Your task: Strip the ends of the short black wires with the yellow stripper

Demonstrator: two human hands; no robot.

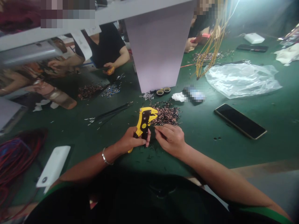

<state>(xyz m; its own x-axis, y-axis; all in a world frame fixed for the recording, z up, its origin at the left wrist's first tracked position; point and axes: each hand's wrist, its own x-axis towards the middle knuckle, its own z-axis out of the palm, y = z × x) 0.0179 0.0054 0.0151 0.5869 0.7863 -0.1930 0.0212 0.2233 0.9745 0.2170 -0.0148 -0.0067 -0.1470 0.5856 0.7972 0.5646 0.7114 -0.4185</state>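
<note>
My left hand (132, 140) is wrapped round the handles of a yellow and black wire stripper (144, 119), whose jaws point up and to the right. Just right of the tool, the fingertips of my right hand (172, 138) are pinched together. What lies between them is too small to make out. Beyond both hands spreads a heap of short copper-coloured wire pieces (169, 114) with dark ends. A thin bundle of black wires (114, 111) rests on the green table to the left of the stripper.
A black phone (240, 121) and a clear plastic bag (243, 79) lie to the right. Two tape rolls (163, 91) sit below a pale upright panel (161, 53). At left are a white power bank (54, 166) and coiled red wires (18, 158). Other people's hands work across the table.
</note>
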